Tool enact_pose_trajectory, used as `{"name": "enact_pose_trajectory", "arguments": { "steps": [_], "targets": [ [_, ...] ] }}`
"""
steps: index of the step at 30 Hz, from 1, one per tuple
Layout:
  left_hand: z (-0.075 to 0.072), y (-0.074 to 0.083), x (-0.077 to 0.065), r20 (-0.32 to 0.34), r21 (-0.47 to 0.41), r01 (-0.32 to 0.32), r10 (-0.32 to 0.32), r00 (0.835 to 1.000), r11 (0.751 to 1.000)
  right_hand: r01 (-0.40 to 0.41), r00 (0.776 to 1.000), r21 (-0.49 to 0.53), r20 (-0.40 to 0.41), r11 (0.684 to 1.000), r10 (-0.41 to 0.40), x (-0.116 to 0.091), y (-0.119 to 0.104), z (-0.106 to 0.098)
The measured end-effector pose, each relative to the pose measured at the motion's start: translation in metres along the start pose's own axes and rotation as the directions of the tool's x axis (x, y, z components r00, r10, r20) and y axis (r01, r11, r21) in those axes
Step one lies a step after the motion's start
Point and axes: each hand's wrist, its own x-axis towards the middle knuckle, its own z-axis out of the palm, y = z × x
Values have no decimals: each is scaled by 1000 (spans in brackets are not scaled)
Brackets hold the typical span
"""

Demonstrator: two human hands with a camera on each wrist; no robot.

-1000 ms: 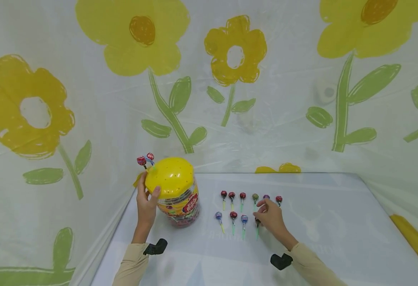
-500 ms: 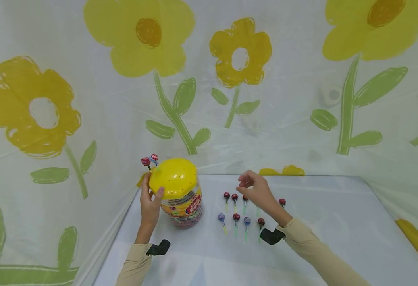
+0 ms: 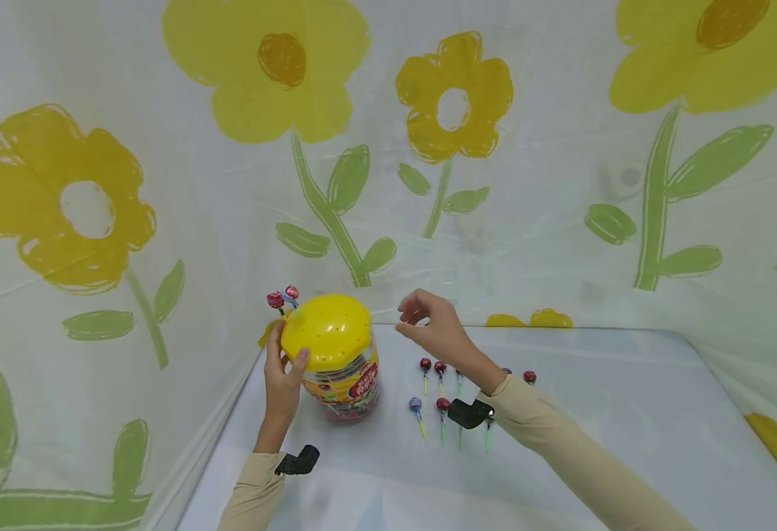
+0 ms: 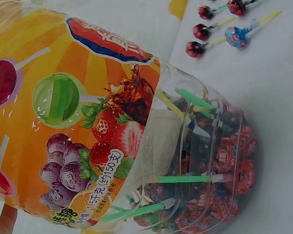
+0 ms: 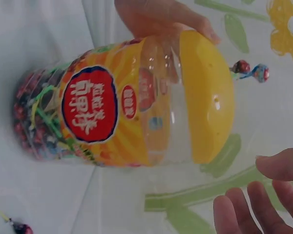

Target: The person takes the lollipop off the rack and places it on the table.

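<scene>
A clear jar (image 3: 355, 385) with a colourful printed label stands on the table, a yellow lid (image 3: 327, 332) pierced with small holes on top. Lollipops show through its lower wall in the left wrist view. Two lollipops (image 5: 260, 73) stick up from the far left part of the lid. My left hand (image 3: 283, 391) grips the jar at the lid, thumb on the near edge and fingers round the left side. My right hand (image 3: 443, 332) is raised to the right of the jar, fingers loosely curved, thumb apart from them, nothing seen between them.
Two rows of lollipops lie right of the jar, a red one (image 3: 425, 363) in the back row and a blue one (image 3: 415, 405) in front. My right forearm partly covers them. A flower-printed curtain (image 3: 534, 251) hangs behind the white table (image 3: 388, 472).
My right hand has lifted from among the lollipops and moved left and up toward the jar. My left hand keeps its grip on the jar. The view has shifted slightly.
</scene>
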Motion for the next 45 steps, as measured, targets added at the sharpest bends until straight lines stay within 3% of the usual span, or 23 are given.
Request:
{"name": "enact_pose_trajectory", "arguments": {
  "steps": [11, 26, 35, 43, 45],
  "targets": [
    [0, -1, -1, -6, 22, 18, -18, 1000, 1000, 120, 993, 53, 15, 991, -121, 28, -25, 26],
    [0, -3, -1, -1, 30, 58, -58, 998, 998, 143, 986, 67, 71, 987, -147, 61, -51, 73],
    [-1, -27, 4, -4, 17, 53, -53, 999, 998, 145, 985, 116, 81, 983, -155, 74, -59, 104],
    [-1, -31, 3, -13, 15, 33, -33, 999, 999, 220, 975, 150, 7, 964, -224, 74, -60, 124],
    [-1, -23, 2, -11, 12, 28, -28, 1000, 1000, 239, 971, 158, -26, 958, -238, 74, -60, 125]
  ]
}}
